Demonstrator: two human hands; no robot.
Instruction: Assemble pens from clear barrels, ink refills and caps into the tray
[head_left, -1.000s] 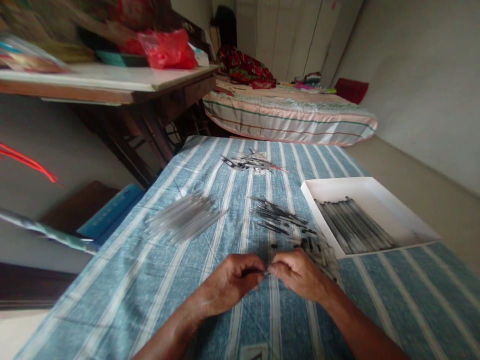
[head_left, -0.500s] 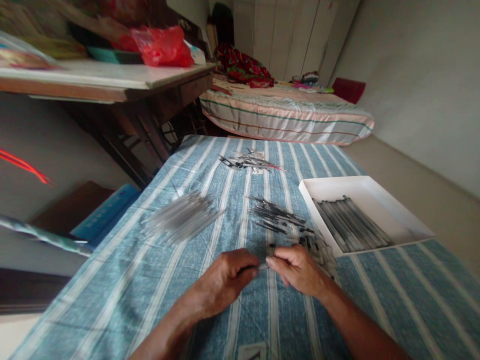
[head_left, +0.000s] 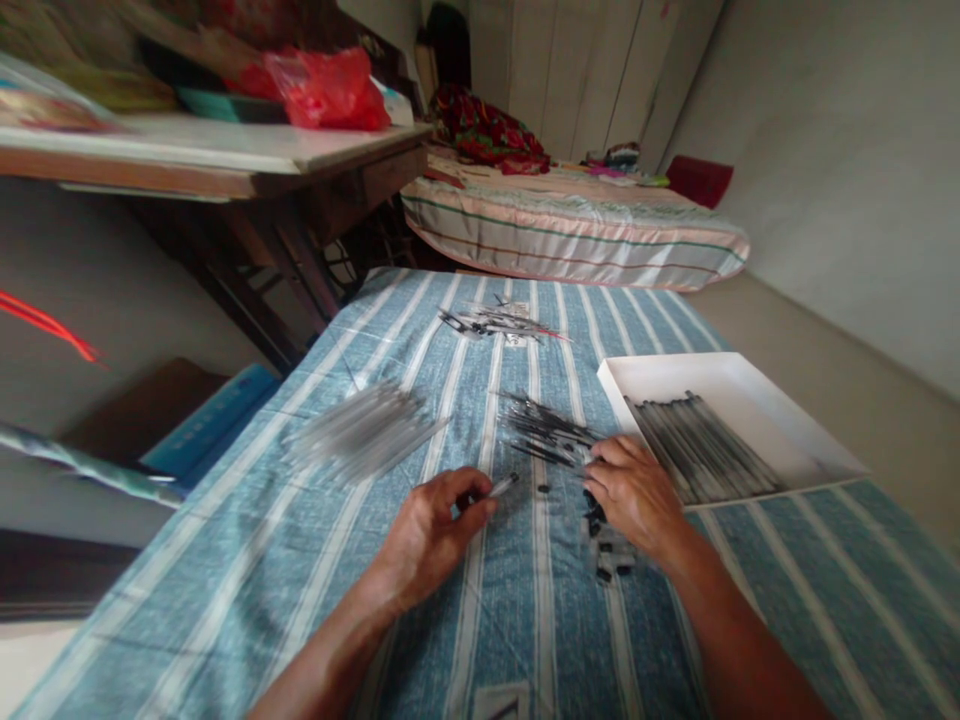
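My left hand is closed on a clear tube with a dark tip that points to the right. My right hand reaches over the small black and clear caps; its fingers are bent at the near end of a pile of thin black rods, and what is between them is hidden. One small black cap lies between the hands. To the left a bundle of clear tubes rests on the striped blue cloth.
At the right, a white box lid holds a row of dark-filled tubes. Farther back lies a loose heap of thin parts. A side table with a red bag stands at the upper left, a bed beyond.
The hands have moved apart. My right hand has let go of the tube area and moved right and up to the rods and caps; my left hand has shifted slightly left and up with the tube.
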